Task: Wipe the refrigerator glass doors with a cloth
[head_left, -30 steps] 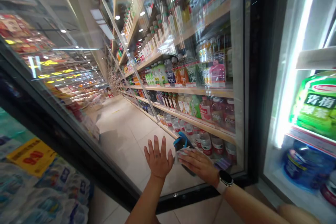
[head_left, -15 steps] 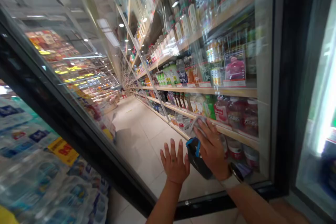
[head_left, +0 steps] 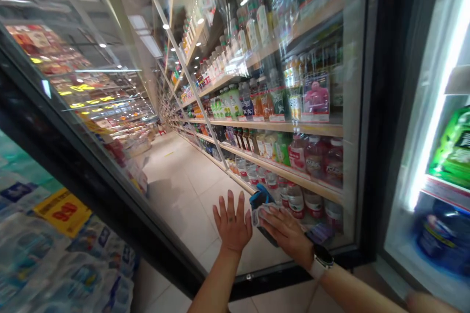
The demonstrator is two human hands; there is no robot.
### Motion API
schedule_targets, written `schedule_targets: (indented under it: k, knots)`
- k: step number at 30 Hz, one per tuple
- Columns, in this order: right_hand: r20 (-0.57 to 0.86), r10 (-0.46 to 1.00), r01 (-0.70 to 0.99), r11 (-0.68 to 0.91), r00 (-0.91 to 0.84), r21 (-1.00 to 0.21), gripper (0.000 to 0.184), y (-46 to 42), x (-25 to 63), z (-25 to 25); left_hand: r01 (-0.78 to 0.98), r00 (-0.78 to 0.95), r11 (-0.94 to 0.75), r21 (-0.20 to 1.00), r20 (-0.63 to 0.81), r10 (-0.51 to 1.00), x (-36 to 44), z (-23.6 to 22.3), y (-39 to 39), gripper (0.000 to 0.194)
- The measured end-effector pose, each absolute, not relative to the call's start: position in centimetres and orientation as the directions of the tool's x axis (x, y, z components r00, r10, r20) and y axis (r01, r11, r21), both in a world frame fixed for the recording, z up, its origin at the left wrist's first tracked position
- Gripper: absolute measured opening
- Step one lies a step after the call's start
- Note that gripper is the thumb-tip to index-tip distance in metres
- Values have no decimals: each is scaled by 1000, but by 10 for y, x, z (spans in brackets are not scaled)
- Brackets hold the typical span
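My left hand [head_left: 232, 222] lies flat against the glass door [head_left: 176, 190] with its fingers spread and nothing in it. Just to its right, my right hand [head_left: 288, 234] presses a crumpled grey cloth [head_left: 266, 211] onto the lower part of the pane. A watch with a pale strap [head_left: 321, 261] is on the right wrist. Beside the cloth shows a dark object with blue trim [head_left: 261, 194]; its kind is unclear, and the cloth and hand partly cover it. The door's black frame [head_left: 279, 281] runs just below both hands.
Through the glass, shelves [head_left: 316, 178] of bottled drinks line an aisle floor [head_left: 165, 166]. Wrapped bottle packs [head_left: 44, 254] with a yellow price sign [head_left: 62, 211] stand at left. A lit cooler [head_left: 440, 183] with bottles is at right.
My right hand has slid down the glass with the cloth, now lower and beside the left hand. The left hand keeps its place on the pane. The view has shifted slightly.
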State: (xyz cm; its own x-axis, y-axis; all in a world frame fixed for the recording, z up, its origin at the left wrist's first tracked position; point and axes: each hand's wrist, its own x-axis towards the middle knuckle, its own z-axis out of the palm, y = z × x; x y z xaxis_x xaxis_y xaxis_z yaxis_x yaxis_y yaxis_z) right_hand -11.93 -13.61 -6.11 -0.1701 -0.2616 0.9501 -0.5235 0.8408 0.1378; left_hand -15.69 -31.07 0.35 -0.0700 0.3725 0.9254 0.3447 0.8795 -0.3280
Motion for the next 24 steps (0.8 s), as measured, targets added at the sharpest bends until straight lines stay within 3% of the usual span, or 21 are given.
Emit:
schedule_targets:
  k: [5,13,17,22,24]
  knots:
    - [895,-397,-562,796,-206,224,42,-120,-114,-93,344,-53,880,-328,929,367,-161,5,-310,67]
    - [906,-404,-550,789,-129,274,39,-115,-118,-54,344,-46,879,-330,929,367,-160,6,-311,68]
    - [949,-271,-511,846,-162,155,42,-120,-122,-22,342,-50,880,-329,929,367,-156,5,-310,67]
    - [984,75,-478,866,-162,-145,58,-120,-123,24,325,-62,880,-346,921,385,-149,7,-310,69]
    - [977,174,-490,846,-122,-212,61,-116,-125,36,321,-66,884,-340,923,379,-147,7,-309,69]
